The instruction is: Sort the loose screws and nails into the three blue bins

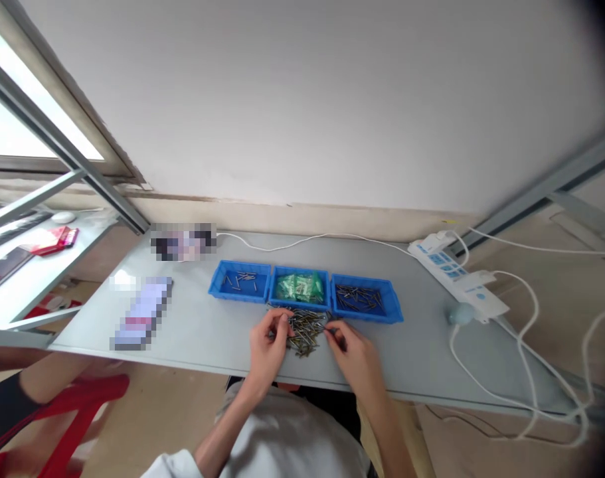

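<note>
A loose pile of screws [306, 330], dark and brassy, lies on the table between my two hands. At the pile's left edge is my left hand [268, 344], its thumb and fingers curled together; what they hold, if anything, is hidden. My right hand [354, 350] pinches what looks like a thin screw at the right edge of the pile. Three blue bins stand in a row just beyond. The left bin [214, 287] has several silvery pins or screws, the middle bin [302, 307] green-and-white packets [299, 287], and the right bin [392, 302] many dark screws.
A blurred-out phone-like object [143, 312] lies on the table [192, 332] at left, with another blurred item [183, 243] behind it. A white power strip [456, 275] with trailing cables is at right. Another person's arm [53, 378] shows at lower left, near a red stool [78, 425].
</note>
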{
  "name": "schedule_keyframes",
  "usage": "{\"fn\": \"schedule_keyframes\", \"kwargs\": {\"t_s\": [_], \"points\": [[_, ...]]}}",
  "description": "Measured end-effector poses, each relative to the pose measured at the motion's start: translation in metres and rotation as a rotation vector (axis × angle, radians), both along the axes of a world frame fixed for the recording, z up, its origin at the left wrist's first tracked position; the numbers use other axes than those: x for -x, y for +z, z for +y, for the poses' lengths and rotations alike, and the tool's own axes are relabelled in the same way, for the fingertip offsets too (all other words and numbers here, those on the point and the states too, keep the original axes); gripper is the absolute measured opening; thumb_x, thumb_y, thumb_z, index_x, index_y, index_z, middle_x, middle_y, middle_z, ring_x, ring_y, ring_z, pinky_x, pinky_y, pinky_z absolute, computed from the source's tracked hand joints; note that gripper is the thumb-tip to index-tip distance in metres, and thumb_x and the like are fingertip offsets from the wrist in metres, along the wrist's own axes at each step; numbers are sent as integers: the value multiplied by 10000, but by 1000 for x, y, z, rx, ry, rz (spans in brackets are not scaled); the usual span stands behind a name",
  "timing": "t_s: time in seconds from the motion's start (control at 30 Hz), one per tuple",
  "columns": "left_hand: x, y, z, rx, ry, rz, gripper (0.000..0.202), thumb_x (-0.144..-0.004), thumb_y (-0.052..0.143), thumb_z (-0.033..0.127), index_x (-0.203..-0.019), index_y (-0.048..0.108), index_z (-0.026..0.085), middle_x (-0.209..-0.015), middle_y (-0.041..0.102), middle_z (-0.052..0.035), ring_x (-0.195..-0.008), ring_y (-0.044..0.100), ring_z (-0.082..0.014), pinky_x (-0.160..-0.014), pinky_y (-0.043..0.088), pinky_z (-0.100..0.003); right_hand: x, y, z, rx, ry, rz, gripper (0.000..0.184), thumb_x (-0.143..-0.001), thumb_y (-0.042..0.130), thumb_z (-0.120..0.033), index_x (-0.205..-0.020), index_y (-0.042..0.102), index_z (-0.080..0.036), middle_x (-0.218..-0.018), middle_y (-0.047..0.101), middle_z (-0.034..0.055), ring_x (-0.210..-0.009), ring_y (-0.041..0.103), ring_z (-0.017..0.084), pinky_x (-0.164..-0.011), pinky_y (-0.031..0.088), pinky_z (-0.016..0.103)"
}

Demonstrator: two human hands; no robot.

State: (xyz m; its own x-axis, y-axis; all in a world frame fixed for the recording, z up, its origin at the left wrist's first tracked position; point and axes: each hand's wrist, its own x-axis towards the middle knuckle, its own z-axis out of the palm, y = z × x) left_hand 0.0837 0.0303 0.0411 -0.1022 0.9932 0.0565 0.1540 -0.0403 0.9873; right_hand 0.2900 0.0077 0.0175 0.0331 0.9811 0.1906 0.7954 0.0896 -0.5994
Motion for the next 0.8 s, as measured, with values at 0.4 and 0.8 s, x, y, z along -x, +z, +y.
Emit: {"fn": "schedule_keyframes", "kwargs": {"t_s": [0.4, 0.8], "points": [[-1, 0, 0, -61, -138, 84, 313, -1056, 550, 409, -1025, 753, 173, -622, 693, -6, -532, 554, -118, -544, 417, -218, 4, 22, -11, -105, -120, 338, 260, -990, 635, -474, -943, 716, -231, -672, 592, -24, -557, 537, 145, -578, 467, 249], [2, -5, 4, -283, -164, 81, 122, -991, 675, 257, -970, 770, 183, -1003, 720, -83, -574, 527, -84, -557, 452, -226, 64, 16, 4, -96, -28, 688, 207, -979, 660, -395, -911, 718, -209, -673, 615, -16, -575, 551, 139, -548, 478, 239]]}}
